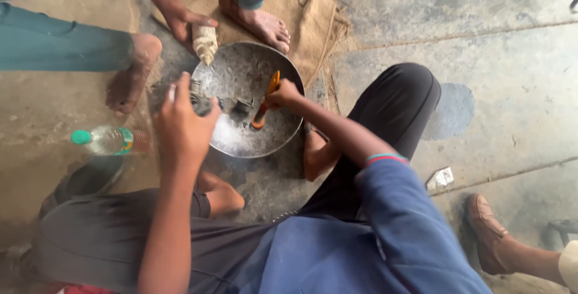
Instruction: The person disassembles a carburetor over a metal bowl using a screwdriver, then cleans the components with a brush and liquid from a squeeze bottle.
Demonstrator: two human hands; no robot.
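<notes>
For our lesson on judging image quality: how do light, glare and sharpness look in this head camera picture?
Head view: soft, even light with faint shadows; pale glare on the round metal pan around the orange-handled tool in the right hand; the left hand, close to the lens, looks large and slightly soft; the plastic bottle is a little blurred; edges bend outward.
</notes>
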